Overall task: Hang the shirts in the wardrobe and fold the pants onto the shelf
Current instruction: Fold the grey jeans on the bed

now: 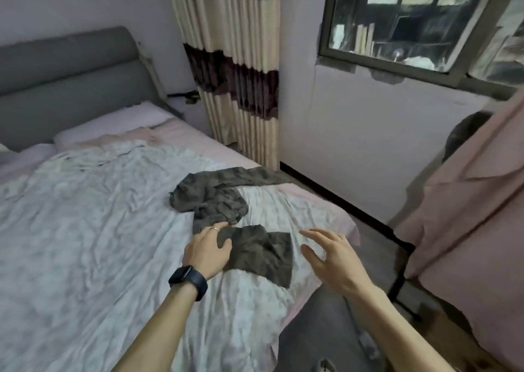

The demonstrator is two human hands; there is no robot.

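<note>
Dark mottled pants (215,198) lie crumpled, one leg flat; left hand (208,248) rests on it, fingers spread; right hand (330,254) hovers open, empty

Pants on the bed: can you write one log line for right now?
step: folding, not done | dark pants: crumpled on bed | left hand: rests on pants | right hand: open, beside pants, touching nothing
</note>
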